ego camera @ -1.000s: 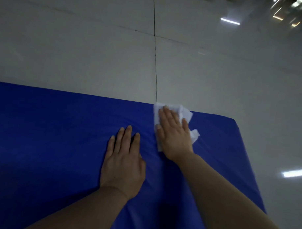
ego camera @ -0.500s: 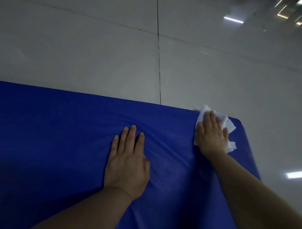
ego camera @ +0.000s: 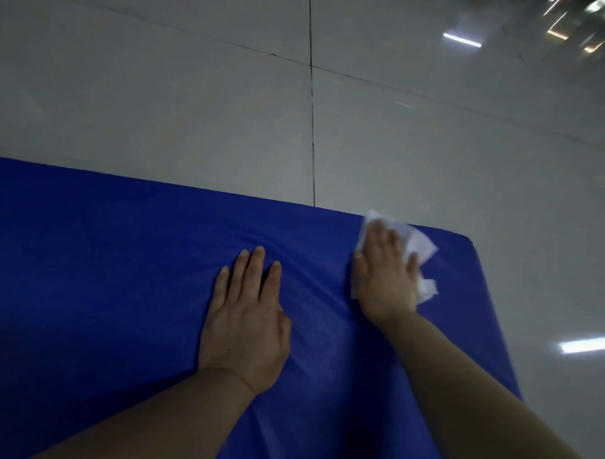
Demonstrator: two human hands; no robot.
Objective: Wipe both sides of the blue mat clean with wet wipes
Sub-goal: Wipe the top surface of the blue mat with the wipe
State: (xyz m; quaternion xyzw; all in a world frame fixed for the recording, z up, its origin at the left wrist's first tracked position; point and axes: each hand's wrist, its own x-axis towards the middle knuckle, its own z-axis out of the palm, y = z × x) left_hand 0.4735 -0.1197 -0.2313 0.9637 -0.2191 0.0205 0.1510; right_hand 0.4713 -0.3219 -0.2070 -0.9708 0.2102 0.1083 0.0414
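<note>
The blue mat lies flat on the floor and fills the lower left of the view; its far right corner is near the middle right. My left hand lies flat on the mat, palm down, fingers together, holding nothing. My right hand presses a white wet wipe onto the mat close to its far edge, a little left of the corner. The wipe sticks out beyond the fingertips and to the right of the hand. The mat is slightly creased between the two hands.
Glossy pale floor tiles with dark grout lines surround the mat. Ceiling lights reflect on the floor at the right and top right.
My right hand swept the wipe right along the mat's far edge toward the corner, then back a little to the left. My left hand has stayed pressed in place.
</note>
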